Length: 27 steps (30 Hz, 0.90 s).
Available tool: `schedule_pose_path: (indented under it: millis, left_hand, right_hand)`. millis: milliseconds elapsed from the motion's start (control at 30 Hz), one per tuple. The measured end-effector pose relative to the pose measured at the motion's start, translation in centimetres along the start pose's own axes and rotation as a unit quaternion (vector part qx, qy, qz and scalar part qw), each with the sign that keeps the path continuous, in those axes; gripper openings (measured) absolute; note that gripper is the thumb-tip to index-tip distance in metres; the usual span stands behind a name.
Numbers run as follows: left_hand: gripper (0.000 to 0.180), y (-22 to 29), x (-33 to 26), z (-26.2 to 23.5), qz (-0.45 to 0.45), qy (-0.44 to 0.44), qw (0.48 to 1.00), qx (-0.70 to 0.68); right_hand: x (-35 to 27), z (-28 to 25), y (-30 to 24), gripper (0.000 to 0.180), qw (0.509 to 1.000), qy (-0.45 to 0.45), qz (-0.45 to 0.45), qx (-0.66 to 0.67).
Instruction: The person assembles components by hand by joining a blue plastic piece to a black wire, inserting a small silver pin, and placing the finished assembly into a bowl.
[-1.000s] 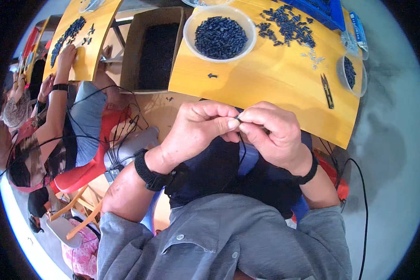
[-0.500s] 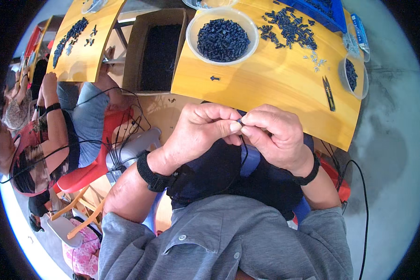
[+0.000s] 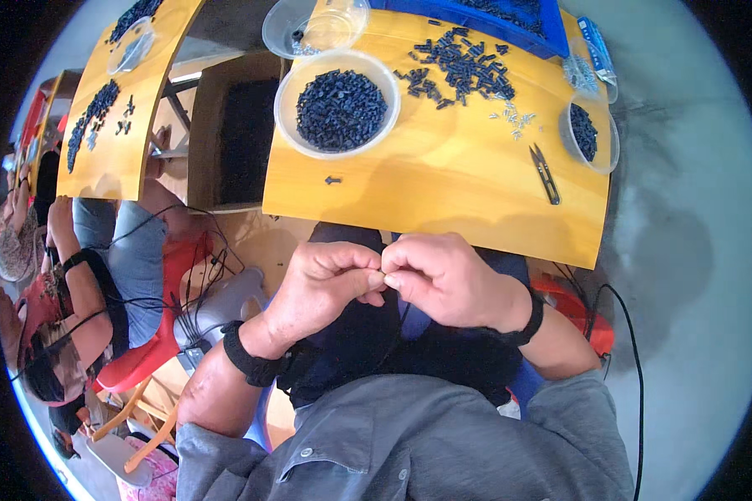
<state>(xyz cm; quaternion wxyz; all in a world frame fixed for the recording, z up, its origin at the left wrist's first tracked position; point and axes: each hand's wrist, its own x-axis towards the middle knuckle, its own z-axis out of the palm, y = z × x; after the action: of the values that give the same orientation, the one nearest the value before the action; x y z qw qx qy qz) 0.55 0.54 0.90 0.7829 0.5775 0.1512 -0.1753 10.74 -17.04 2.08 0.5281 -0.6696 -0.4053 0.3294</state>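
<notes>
Above my lap my left hand [image 3: 330, 275] and my right hand [image 3: 437, 280] meet fingertip to fingertip, thumbs and forefingers pinched together. Between them is a small black part, now almost wholly covered by the fingers; it showed better half a second ago. Beyond my hands stands the yellow wooden table [image 3: 443, 196]. One loose black piece [image 3: 333, 180] lies on its near left. A clear round tub [image 3: 397, 117] full of small black pieces [image 3: 341, 110] is behind that. Black-handled thread snips [image 3: 545, 174] lie at the right.
Scattered black parts [image 3: 468, 68] and small clear bits [image 3: 514, 119] lie before a blue bin [image 3: 518, 21]. A smaller cup [image 3: 607, 138] of black pieces sits at the right edge. Left stands a cardboard box [image 3: 205, 138]; a seated person [image 3: 75, 292] is farther left. Cables [image 3: 633, 342] hang nearby.
The whole view has shifted, so the table and tubs sit farther left and my hands lower in the picture. My fingers have closed in tighter, and the black part is harder to see.
</notes>
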Motion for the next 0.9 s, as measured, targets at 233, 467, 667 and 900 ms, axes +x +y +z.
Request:
schedule_pose_path:
  millis: [233, 467, 667, 900]
  left_hand:
    - [0.004, 0.0, 0.1, -0.6, -0.012, 0.020, 1.000, 0.008]
    - [0.004, -0.7, 0.4, -0.3, -0.018, -0.019, 0.999, 0.040]
    - [0.008, -1.0, 0.5, -0.5, -0.017, -0.014, 0.998, 0.053]
    - [0.007, -1.0, 0.5, -0.4, -0.009, -0.012, 0.998, 0.067]
  right_hand:
    - [3.0, -5.5, 6.2, 0.007, 0.952, 0.207, 0.052, -0.219]
    - [5.6, -9.9, 9.8, 0.014, 0.911, 0.249, -0.007, -0.327]
    - [7.2, -10.5, 10.1, 0.015, 0.911, 0.207, 0.036, -0.355]
    - [7.4, -10.6, 10.9, 0.010, 0.891, 0.205, 0.023, -0.404]
